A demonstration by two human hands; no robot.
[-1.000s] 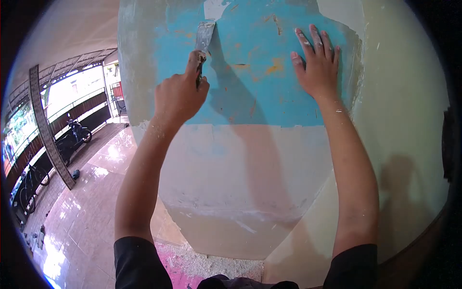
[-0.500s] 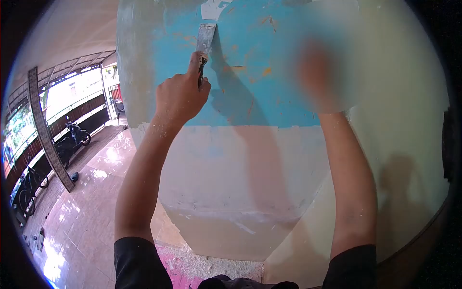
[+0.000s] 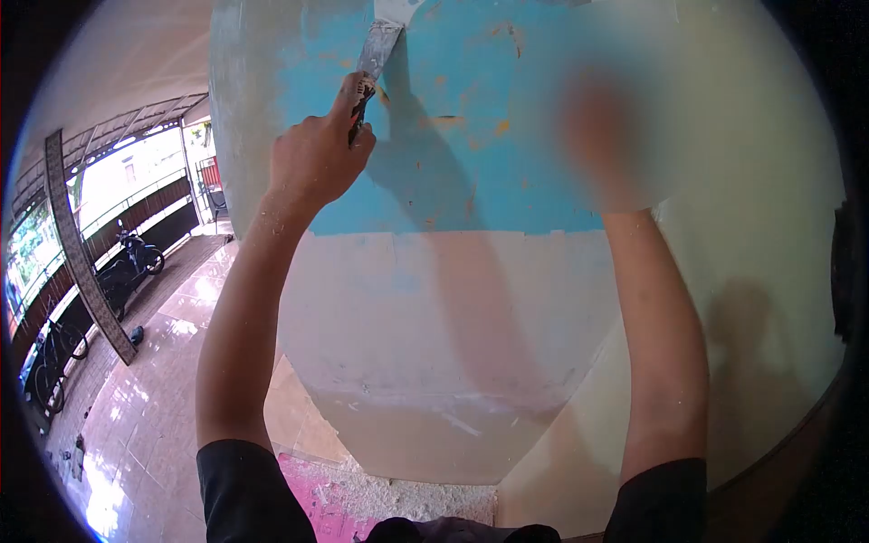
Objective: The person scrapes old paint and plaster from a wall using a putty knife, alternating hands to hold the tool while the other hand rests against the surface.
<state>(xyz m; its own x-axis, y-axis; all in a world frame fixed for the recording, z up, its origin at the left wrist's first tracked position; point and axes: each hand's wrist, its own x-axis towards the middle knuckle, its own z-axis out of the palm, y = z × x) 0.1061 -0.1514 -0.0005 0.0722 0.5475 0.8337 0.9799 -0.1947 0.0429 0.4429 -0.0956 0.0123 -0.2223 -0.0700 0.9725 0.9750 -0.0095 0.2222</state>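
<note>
My left hand (image 3: 321, 158) is closed round the handle of a putty knife (image 3: 380, 47), index finger stretched along it toward the blade. The blade's tip touches the wall at the lower edge of a pale patch (image 3: 396, 9) within the blue paint (image 3: 453, 172). Orange flecks and scratches mark that paint. Over at the right, my right hand (image 3: 599, 127) is raised in front of the wall. It is smeared by a blur, so its fingers and anything in them cannot be made out.
Below the blue is a pale wall section (image 3: 380, 308). Scraped flakes (image 3: 389, 493) lie at its foot on a pink sheet (image 3: 312, 489). To the left are a tiled floor (image 3: 154, 398), a post (image 3: 81, 253), a motorcycle (image 3: 136, 253) and a bicycle (image 3: 59, 353).
My left hand and the putty knife have shifted up and left in the view, and the blade leans more to the right. My right hand stays nearly in place.
</note>
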